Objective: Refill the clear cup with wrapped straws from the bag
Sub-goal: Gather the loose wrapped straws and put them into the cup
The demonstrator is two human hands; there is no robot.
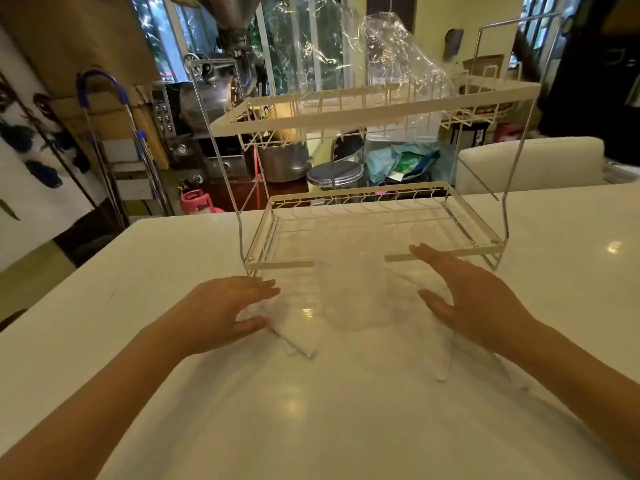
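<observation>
A blurred, see-through white mass lies on the white counter [311, 410] between my hands; it looks like a bag of wrapped straws [298, 337]. A faint round clear shape, perhaps the clear cup [349, 303], stands at its middle, though the blur hides its outline. My left hand [225, 310] reaches in from the left with fingers straight, its fingertips at the mass's left edge. My right hand [471, 299] comes from the right, fingers straight and thumb spread, over the right edge. Neither hand grips anything that I can see.
A white two-tier wire rack [374, 112] stands right behind the hands, its lower shelf [280, 263] at counter level. Crumpled clear plastic [398, 57] sits on the top tier. Past the counter's far edge are a metal stool, a pot and kitchen clutter.
</observation>
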